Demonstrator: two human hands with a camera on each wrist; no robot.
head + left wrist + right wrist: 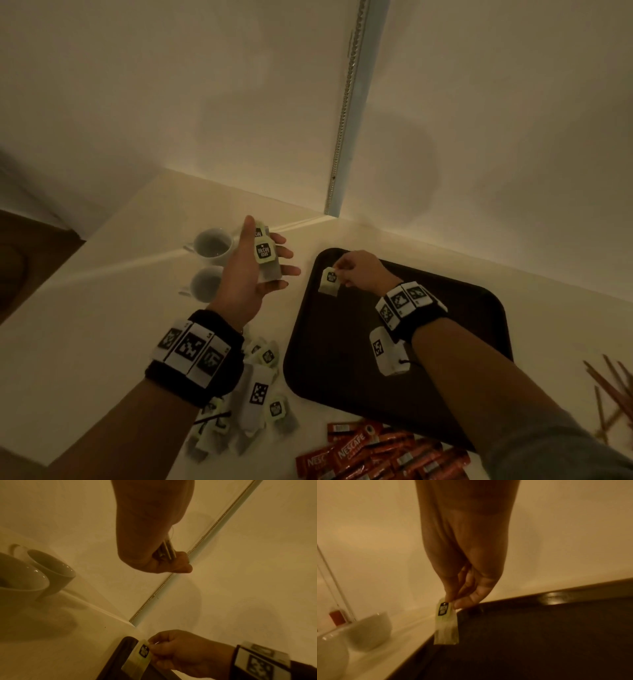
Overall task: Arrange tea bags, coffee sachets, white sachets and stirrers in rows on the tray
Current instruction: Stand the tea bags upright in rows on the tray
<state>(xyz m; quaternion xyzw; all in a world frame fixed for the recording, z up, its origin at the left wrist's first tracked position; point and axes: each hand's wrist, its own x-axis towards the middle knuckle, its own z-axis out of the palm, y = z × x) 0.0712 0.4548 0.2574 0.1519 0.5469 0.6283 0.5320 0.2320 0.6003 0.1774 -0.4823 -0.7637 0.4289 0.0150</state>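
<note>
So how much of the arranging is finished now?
Nothing lies on the dark brown tray yet. The right hand pinches a first pale green tea bag over its far corner; the left hand holds more. Red coffee sachets and wooden stirrers wait outside.

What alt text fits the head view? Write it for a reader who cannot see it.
The right hand pinches one tea bag at the far left corner of a dark tray, while the left hand holds more tea bags above two white cups. Loose tea bags, coffee sachets and stirrers lie on the table nearby.
</note>
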